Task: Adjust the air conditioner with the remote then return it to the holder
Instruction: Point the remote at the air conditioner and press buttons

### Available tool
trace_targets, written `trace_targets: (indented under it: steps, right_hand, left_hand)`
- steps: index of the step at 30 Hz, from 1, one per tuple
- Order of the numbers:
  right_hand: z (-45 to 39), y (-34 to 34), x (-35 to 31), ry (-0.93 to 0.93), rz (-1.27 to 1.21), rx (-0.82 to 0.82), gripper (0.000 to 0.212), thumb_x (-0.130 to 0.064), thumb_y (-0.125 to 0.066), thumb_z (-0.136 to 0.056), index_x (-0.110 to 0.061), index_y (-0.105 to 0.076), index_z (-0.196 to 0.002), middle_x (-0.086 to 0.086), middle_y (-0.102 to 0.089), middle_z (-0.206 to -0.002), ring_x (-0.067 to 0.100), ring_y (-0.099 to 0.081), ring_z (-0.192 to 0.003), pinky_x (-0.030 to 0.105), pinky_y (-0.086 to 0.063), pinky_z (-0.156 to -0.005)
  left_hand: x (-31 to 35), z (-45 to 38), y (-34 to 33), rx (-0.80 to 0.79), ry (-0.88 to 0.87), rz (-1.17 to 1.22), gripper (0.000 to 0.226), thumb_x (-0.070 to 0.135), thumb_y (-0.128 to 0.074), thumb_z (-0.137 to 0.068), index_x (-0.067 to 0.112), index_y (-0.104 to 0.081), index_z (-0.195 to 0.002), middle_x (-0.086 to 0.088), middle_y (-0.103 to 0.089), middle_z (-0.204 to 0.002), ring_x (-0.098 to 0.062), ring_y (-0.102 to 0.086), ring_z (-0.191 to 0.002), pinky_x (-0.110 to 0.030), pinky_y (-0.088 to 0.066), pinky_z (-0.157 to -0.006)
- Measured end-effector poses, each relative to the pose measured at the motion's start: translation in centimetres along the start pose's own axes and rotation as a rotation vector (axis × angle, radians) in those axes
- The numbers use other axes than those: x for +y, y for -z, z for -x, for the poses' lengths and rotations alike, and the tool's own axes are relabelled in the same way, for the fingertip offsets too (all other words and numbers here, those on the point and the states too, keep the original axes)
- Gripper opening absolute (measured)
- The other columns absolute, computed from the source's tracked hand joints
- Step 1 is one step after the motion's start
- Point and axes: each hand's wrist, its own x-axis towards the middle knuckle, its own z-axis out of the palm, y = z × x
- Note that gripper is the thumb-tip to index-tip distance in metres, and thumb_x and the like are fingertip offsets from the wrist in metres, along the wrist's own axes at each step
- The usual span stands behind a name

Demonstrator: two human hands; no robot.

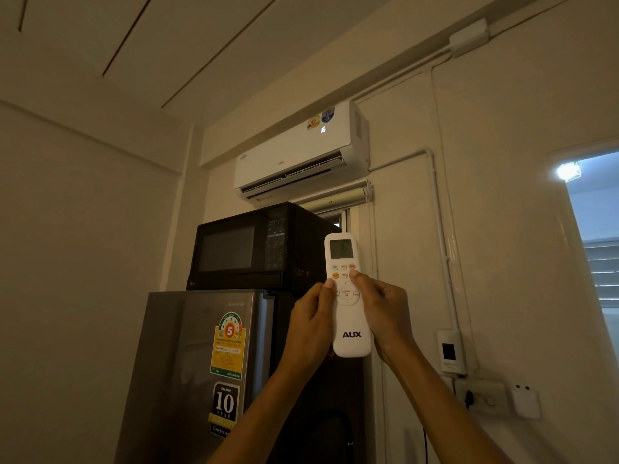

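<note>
Both hands are aiming the remote [348, 296] up at the AC [301, 159], thumbs working the buttons.

The left hand [311, 326] is gripping the remote's left edge, thumb resting by the orange button, while the right hand [385, 316] is clasping the right edge, thumb pressing near the top button row. The remote is sitting upright well below the AC, in front of the microwave [248, 249] that is resting on the fridge [187, 370]. To do this step well, I'd be keeping the remote's top end pointing at the AC and checking its lit digit after each press; the remote's screen is too dim to read surely. The holder is probably the white box [450, 351] on the wall, below the AC to the right, and it is looking empty and waiting.
</note>
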Motion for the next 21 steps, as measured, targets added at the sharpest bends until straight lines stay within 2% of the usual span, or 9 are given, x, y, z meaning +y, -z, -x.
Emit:
trace_targets:
  steps: [5, 10, 21]
  right_hand:
    - [-0.08, 0.01, 0.17, 0.005, 0.010, -0.002, 0.012, -0.029, -0.057, -0.085, -0.019, -0.062, -0.089, 0.008, -0.069, -0.095, 0.011, -0.065, -0.062, 0.011, -0.049, -0.042]
    - [-0.27, 0.03, 0.34, 0.010, 0.024, 0.004, 0.021, -0.029, -0.057, -0.085, -0.013, -0.064, -0.096, 0.013, -0.071, -0.099, 0.012, -0.065, -0.063, 0.011, -0.050, -0.043]
    - [-0.28, -0.10, 0.30, 0.025, -0.001, -0.010, 0.006, -0.029, -0.058, -0.084, -0.025, -0.061, -0.081, 0.003, -0.067, -0.085, 0.010, -0.065, -0.060, 0.012, -0.049, -0.042]
  left_hand:
    - [-0.05, 0.08, -0.01, 0.003, -0.016, -0.006, 0.019, 0.025, -0.035, -0.093, 0.031, -0.052, -0.086, 0.001, -0.066, -0.084, -0.008, -0.069, -0.068, -0.020, -0.057, -0.058]
    - [-0.01, 0.09, 0.01, 0.002, -0.012, 0.004, 0.020, 0.025, -0.035, -0.093, 0.031, -0.052, -0.086, 0.002, -0.065, -0.083, -0.007, -0.068, -0.067, -0.018, -0.056, -0.056]
    - [-0.39, -0.09, 0.12, 0.004, -0.015, 0.006, 0.019, 0.026, -0.035, -0.093, 0.030, -0.052, -0.087, 0.000, -0.066, -0.085, -0.009, -0.069, -0.070, -0.020, -0.057, -0.058]
